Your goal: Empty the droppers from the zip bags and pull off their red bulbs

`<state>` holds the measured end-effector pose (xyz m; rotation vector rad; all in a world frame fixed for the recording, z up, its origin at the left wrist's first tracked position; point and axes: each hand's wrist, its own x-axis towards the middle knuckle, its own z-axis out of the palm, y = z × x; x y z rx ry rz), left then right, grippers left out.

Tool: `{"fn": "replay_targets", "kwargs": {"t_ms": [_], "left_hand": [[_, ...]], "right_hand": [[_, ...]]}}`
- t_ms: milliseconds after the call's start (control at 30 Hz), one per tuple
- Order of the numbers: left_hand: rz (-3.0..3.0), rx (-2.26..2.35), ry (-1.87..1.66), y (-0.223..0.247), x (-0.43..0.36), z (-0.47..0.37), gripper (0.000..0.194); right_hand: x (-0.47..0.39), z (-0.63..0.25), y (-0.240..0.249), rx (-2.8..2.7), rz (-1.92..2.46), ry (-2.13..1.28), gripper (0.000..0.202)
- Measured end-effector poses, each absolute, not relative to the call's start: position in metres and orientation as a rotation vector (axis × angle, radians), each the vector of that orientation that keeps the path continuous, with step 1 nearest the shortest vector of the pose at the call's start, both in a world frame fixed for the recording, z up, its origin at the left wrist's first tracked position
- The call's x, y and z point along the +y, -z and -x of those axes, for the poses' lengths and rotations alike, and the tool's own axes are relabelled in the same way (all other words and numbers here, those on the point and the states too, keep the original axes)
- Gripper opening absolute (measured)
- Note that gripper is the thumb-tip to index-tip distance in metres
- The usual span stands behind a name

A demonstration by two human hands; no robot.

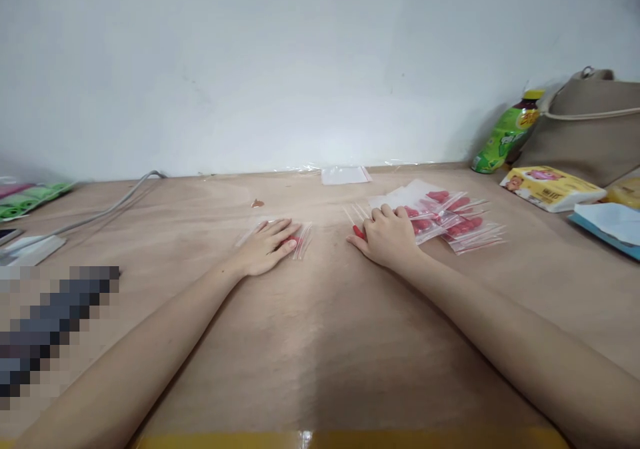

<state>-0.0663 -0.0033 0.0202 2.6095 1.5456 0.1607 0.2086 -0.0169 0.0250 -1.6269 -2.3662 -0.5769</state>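
Observation:
My left hand (267, 245) lies flat with its fingers stretched over a small clear zip bag (304, 241) on the table. Something red in that bag shows beside the thumb, partly covered. My right hand (390, 235) is curled, fingers bent, over another zip bag (354, 213); a red piece (359, 231) pokes out by its thumb and index finger. Just right of this hand, touching or very near it, lies a loose pile of zip bags (453, 219) with red pieces inside. What those pieces are cannot be made out.
A white packet (346, 175) lies by the wall. On the right are a green bottle (507, 135), a beige bag (585, 125), a yellow tissue pack (553, 187) and a blue item (607, 229). To the left are a grey cable (120, 202), green packets (35, 199) and a blurred dark object (55, 329).

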Motion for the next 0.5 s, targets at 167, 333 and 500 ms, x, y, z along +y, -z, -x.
{"fn": "replay_targets", "kwargs": {"t_ms": [167,333,500], "left_hand": [[-2.602,1.548,-0.105,-0.024,-0.007,0.063,0.055],[-2.540,1.568,-0.121,-0.025,-0.008,0.061,0.054],[-2.498,1.550,-0.161,-0.023,-0.005,0.063,0.054]], "right_hand": [[-0.020,-0.198,-0.033,-2.311,1.507,0.423,0.036],[-0.018,-0.170,-0.035,-2.333,1.337,-0.082,0.023],[-0.010,-0.148,-0.033,-2.352,1.271,-0.258,0.026]]}}
